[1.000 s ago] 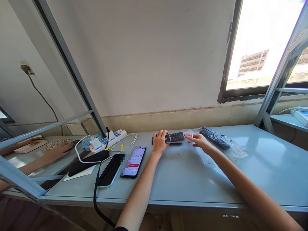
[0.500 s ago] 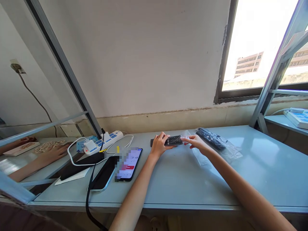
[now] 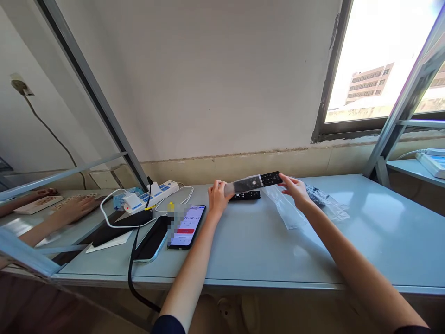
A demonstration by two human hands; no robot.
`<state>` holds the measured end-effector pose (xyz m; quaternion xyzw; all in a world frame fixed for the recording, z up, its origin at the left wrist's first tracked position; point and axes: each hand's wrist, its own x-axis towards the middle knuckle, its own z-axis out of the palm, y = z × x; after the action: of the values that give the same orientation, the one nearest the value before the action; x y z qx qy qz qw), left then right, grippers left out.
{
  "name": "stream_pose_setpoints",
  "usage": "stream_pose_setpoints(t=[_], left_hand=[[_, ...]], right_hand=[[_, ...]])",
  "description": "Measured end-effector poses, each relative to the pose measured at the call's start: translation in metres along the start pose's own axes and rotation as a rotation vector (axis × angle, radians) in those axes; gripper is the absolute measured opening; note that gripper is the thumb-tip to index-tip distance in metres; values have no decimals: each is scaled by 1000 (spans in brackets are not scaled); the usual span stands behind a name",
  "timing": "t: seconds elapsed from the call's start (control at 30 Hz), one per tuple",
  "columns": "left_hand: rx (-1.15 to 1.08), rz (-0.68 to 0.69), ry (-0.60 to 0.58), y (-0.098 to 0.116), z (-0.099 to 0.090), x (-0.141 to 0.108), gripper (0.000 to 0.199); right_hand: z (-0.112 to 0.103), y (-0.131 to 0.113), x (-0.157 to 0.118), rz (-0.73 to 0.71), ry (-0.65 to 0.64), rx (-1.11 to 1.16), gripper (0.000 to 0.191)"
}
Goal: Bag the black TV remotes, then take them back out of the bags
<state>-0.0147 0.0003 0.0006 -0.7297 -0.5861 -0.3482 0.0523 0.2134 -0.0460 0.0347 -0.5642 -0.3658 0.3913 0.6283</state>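
A black remote control [image 3: 270, 178] is held above the desk, its left part inside a translucent plastic sleeve [image 3: 245, 184] and its right end bare. My left hand [image 3: 218, 199] pinches the sleeve's left end. With fingers closed, my right hand [image 3: 294, 189] grips the remote's bare right end. Just below lies a second black remote control [image 3: 248, 195] flat on the desk, partly behind my left hand. A clear plastic bag [image 3: 287, 208] spreads under and beside my right hand. Behind my right forearm is another clear bag with black items [image 3: 325, 199] in it, partly hidden.
On the desk [image 3: 257, 260], left of my left arm, lie a lit phone [image 3: 187, 226], a dark phone [image 3: 152, 239], a black pouch [image 3: 121, 227] and a white power strip [image 3: 153, 197] with cables. A co-worker's hand [image 3: 78, 208] rests beyond the metal frame [image 3: 93, 93] at left.
The sleeved remote has come up off the desk, and its right end now shows bare of plastic. The second remote beneath has come into sight. My right hand has moved slightly right and up.
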Motion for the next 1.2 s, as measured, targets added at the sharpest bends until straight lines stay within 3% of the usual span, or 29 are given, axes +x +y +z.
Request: stream_pose_setpoints(t=[0.1,0.17,0.3,0.47,0.63,0.9,1.2], left_hand=[[-47,-206,34,-3,2,2,9],[-48,-271,44,-5,3,3,21],[-51,-315,36,-7,4,3,37],[-29,-319,20,-10,8,2,38],[14,-312,-31,-15,14,3,38],[57,-275,-119,-8,12,3,35],[100,-232,-222,-4,17,2,32]], right_hand=[[-5,6,13,30,119,60,16],[-6,11,18,53,155,75,14],[3,20,13,97,55,54,10],[22,29,-7,188,-240,-19,9],[24,32,-15,261,-380,-57,13],[19,36,-13,287,-419,-167,52],[17,39,-9,284,-424,-262,46]])
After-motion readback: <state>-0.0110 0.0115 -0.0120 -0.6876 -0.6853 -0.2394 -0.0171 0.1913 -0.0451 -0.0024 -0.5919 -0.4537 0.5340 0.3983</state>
